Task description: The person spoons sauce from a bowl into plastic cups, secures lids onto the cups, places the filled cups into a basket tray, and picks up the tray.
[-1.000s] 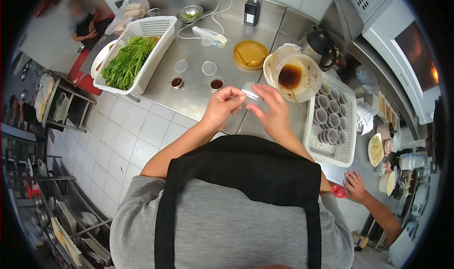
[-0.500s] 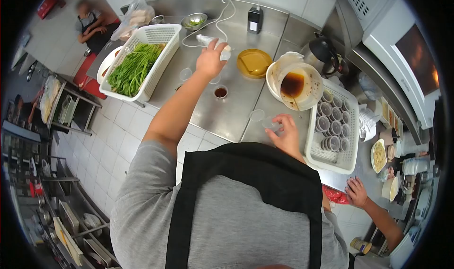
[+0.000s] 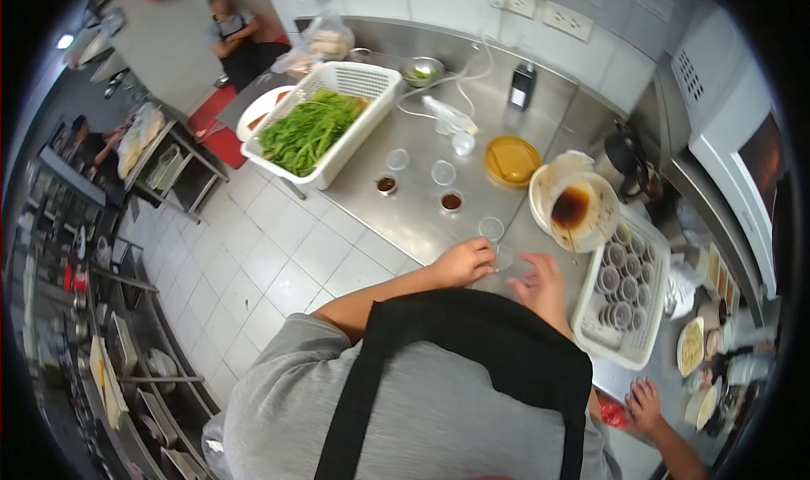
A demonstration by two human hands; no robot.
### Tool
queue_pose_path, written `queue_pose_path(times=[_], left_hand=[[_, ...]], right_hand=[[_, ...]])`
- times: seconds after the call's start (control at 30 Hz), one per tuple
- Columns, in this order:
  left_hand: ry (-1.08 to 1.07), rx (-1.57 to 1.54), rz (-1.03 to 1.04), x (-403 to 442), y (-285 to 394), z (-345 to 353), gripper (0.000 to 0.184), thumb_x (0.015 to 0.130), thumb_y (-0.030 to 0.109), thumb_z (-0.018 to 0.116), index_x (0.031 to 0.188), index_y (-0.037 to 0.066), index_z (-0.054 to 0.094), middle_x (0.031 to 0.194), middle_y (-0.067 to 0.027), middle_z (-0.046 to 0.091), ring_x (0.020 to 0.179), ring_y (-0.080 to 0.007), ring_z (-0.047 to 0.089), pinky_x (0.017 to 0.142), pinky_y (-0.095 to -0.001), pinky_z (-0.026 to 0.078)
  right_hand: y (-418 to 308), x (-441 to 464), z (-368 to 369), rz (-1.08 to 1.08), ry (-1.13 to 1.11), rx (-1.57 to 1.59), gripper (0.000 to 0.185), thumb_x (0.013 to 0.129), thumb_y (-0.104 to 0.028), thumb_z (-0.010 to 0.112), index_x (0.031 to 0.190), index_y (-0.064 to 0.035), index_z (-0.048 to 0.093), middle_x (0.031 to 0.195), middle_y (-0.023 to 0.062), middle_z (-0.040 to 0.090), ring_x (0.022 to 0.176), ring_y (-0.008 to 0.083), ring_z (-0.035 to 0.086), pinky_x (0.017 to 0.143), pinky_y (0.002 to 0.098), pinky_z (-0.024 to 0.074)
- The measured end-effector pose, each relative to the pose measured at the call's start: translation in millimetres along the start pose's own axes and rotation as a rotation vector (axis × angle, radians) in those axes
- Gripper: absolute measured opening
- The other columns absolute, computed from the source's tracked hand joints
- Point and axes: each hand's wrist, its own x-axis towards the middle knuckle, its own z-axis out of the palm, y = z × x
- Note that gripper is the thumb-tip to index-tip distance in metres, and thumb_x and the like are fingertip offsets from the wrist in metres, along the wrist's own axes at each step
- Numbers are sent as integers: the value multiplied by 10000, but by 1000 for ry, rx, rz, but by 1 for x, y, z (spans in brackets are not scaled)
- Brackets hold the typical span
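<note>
Near the counter's front edge, my left hand [image 3: 467, 261] pinches the side of a clear plastic cup [image 3: 502, 257]. My right hand [image 3: 542, 283] is just right of that cup, fingers apart and holding nothing. Another clear round piece [image 3: 491, 228] lies just beyond them. Farther left stand two small cups of dark sauce, one left [image 3: 386, 185] and one right [image 3: 451, 201]. Behind these are a clear round piece [image 3: 397, 159] and a second one [image 3: 443, 172]; whether they are lids or cups is hard to tell. A small clear cup [image 3: 463, 143] is by a plastic-wrapped item [image 3: 448, 114].
A white basket of green vegetables [image 3: 371, 109] sits at left. On the right are a bowl of dark liquid [image 3: 595, 223], a yellow dish [image 3: 512, 161] and a white basket [image 3: 579, 324] with several lidded sauce cups. Another person's hand [image 3: 645, 404] rests at the counter's lower right.
My left hand has come back from the far part of the counter to the clear cup near my right hand, leaving a small cup behind. The view has shifted.
</note>
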Motion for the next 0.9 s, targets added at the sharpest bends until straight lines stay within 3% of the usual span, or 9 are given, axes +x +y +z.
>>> queue_pose_path(times=[0.1, 0.2, 0.3, 0.5, 0.57, 0.7, 0.8, 0.9], left_hand=[[79, 70, -1, -6, -7, -2, 202, 768, 195, 719, 864, 86, 579, 1035, -132, 547, 997, -338, 535, 832, -412, 465], [75, 120, 41, -10, -7, -2, 217, 758, 205, 730, 835, 87, 565, 1058, -150, 533, 1003, -356, 515, 835, -425, 457], [77, 193, 67, -9, -10, 2, 224, 748, 199, 737, 812, 80, 558, 1061, -153, 533, 996, -363, 511, 834, -430, 454], [110, 212, 51, -12, -5, 5, 224, 732, 184, 745, 788, 71, 561, 1059, -150, 542, 980, -358, 517, 822, -427, 459], [105, 229, 39, -7, -3, 5, 223, 733, 182, 744, 786, 70, 559, 1061, -149, 544, 981, -354, 519, 820, -424, 460], [78, 229, -16, -6, 4, 4, 225, 736, 182, 739, 793, 65, 556, 1054, -139, 544, 984, -347, 520, 819, -413, 462], [71, 246, -40, -5, 7, 5, 223, 738, 184, 738, 796, 67, 558, 1051, -134, 544, 980, -344, 517, 822, -416, 460], [72, 257, -15, -4, 4, 5, 220, 738, 185, 738, 798, 69, 562, 1054, -129, 547, 985, -340, 516, 827, -419, 457]], right_hand=[[-9, 2, -42, -178, 242, -313, 456, 667, -23, 768, 1089, -91, 610, 994, 97, 555, 756, 243, 623, 629, 353, 522], [-19, 11, -75, -5, 156, -550, 457, 691, -71, 747, 1125, -120, 610, 979, 115, 545, 801, 328, 605, 717, 396, 514], [9, 16, -78, 1, 13, -616, 401, 726, -100, 714, 1115, -117, 616, 939, 108, 583, 821, 327, 616, 702, 413, 510], [40, 28, -69, -183, 141, -606, 136, 798, -138, 654, 886, -71, 575, 838, 122, 630, 789, 322, 633, 666, 432, 515], [43, 42, -82, -147, 293, -551, 147, 795, -102, 674, 835, -42, 546, 788, 139, 622, 708, 346, 616, 615, 408, 499], [43, 50, -96, -206, 440, -445, 131, 793, -65, 683, 804, -43, 554, 728, 120, 608, 619, 295, 603, 567, 375, 491], [44, 51, -101, -170, 437, -397, 141, 781, -107, 676, 835, -63, 553, 787, 121, 623, 694, 349, 614, 608, 431, 502], [50, 55, -102, -181, 476, -415, 137, 776, -106, 681, 826, -68, 559, 781, 110, 621, 689, 338, 617, 607, 421, 506]])
